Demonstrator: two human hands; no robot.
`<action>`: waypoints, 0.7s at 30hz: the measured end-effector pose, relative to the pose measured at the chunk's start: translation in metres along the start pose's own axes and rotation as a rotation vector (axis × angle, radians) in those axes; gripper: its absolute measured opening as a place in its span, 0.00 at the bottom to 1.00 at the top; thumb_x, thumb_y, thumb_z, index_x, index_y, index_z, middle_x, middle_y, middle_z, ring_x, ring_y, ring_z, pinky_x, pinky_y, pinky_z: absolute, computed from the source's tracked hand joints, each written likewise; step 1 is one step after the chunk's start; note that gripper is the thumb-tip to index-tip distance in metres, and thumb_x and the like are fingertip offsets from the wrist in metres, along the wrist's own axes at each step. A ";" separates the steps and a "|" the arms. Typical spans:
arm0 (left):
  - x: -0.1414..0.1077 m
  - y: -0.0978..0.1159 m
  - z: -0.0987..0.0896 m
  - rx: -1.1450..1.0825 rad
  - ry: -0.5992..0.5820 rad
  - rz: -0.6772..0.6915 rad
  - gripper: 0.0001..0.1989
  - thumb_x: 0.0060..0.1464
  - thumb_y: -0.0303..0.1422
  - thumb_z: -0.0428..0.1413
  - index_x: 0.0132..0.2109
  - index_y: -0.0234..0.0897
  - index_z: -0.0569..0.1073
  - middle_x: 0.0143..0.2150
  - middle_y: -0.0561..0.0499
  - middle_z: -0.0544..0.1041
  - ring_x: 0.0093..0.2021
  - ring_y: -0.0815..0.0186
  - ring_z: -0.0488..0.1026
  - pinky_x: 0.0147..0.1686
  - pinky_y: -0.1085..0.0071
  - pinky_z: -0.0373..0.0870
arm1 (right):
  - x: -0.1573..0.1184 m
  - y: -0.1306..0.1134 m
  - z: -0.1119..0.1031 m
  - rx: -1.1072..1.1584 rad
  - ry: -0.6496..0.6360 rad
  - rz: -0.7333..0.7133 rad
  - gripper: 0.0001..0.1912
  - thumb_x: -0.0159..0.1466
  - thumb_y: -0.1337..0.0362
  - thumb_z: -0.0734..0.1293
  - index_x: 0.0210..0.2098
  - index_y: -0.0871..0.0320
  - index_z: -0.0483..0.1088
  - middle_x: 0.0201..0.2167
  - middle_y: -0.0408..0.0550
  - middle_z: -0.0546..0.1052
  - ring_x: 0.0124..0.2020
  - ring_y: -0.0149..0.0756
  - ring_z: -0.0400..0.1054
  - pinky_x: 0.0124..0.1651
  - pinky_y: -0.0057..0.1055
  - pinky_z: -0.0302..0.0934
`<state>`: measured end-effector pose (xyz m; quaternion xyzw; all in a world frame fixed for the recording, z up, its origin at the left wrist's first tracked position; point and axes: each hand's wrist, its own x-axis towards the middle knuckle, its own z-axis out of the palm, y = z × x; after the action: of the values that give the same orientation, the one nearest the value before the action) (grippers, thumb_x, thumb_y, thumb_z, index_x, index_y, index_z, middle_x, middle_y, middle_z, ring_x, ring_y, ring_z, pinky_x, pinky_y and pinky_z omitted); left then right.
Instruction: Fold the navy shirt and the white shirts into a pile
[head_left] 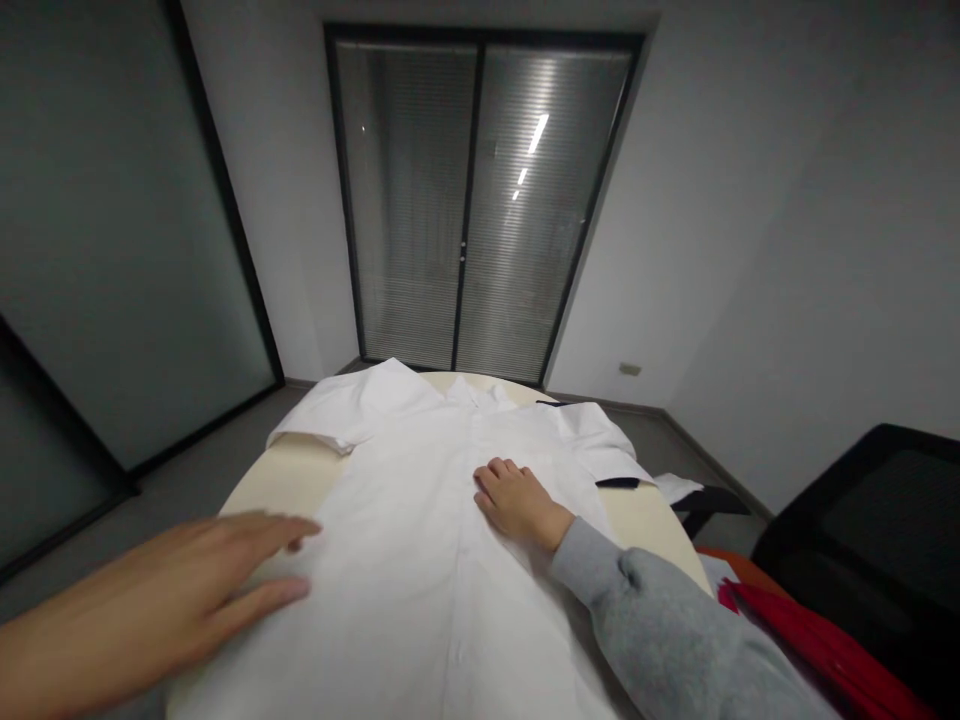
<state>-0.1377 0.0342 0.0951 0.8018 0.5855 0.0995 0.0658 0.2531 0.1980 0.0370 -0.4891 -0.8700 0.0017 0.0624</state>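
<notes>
A white short-sleeved shirt (420, 520) lies spread front side up, its collar at the far end and its sleeves out to both sides. On its left edge, my left hand (232, 570) is slightly blurred, thumb and fingers apart, holding nothing. My right hand (514, 500) rests palm down on the shirt's chest, right of the button line, with its fingers slightly bent and nothing held. A grey sleeve covers the right forearm.
The shirt lies on a round cream table (289, 480). At the right stand a black mesh chair (885, 530) and red cloth (832, 640). Something dark (618, 483) shows beneath the right sleeve. Beyond the table is a window with blinds (405, 200).
</notes>
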 end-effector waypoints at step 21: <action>0.268 0.075 0.146 0.051 0.048 -0.012 0.36 0.69 0.56 0.39 0.75 0.43 0.60 0.78 0.46 0.54 0.79 0.50 0.47 0.74 0.46 0.43 | 0.034 0.018 0.033 0.009 -0.041 0.210 0.31 0.77 0.57 0.50 0.77 0.53 0.49 0.78 0.51 0.49 0.79 0.47 0.41 0.76 0.54 0.36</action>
<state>0.0451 0.2677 -0.0080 0.7971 0.5940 0.1035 0.0319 0.2470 0.2386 0.0064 -0.5771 -0.8150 0.0223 0.0461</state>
